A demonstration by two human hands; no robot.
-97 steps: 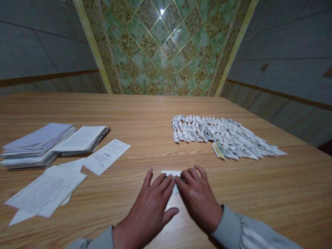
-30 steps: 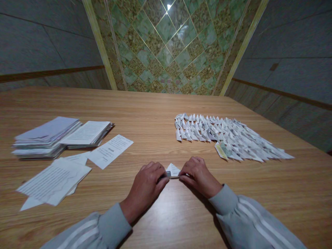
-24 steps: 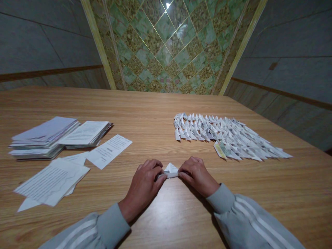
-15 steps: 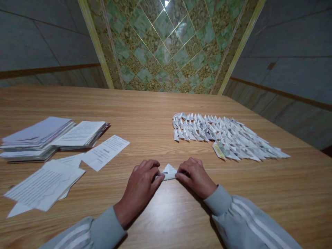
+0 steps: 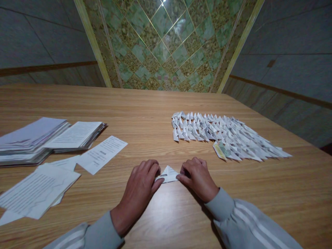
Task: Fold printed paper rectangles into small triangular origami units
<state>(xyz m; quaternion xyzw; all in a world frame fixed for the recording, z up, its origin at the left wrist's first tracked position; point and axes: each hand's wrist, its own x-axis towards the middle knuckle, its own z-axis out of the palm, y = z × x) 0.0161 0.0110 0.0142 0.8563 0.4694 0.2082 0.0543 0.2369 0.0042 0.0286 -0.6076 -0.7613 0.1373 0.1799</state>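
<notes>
A small white piece of folded paper [image 5: 169, 174], shaped like a triangle with its tip pointing away from me, lies on the table between my hands. My left hand [image 5: 141, 183] grips its left corner, thumb on top and fingers curled behind. The right corner is pinched by my right hand [image 5: 197, 178], thumb toward the middle. Faint print shows on the paper's face. Both fingertips partly hide the corners.
On the right, several rows of folded paper pieces [image 5: 197, 126] are packed together, a yellow-green one [image 5: 219, 151] at the near end. Stacks of printed paper [image 5: 75, 135] stand at the left. Loose sheets [image 5: 38, 188] and a single printed slip [image 5: 102, 154] lie nearer me on the wooden table [image 5: 145, 114].
The strip along the paper's near edge looked rolled up before and now lies flatter, so the triangle appears taller. My hands have barely shifted; the view has turned slightly.
</notes>
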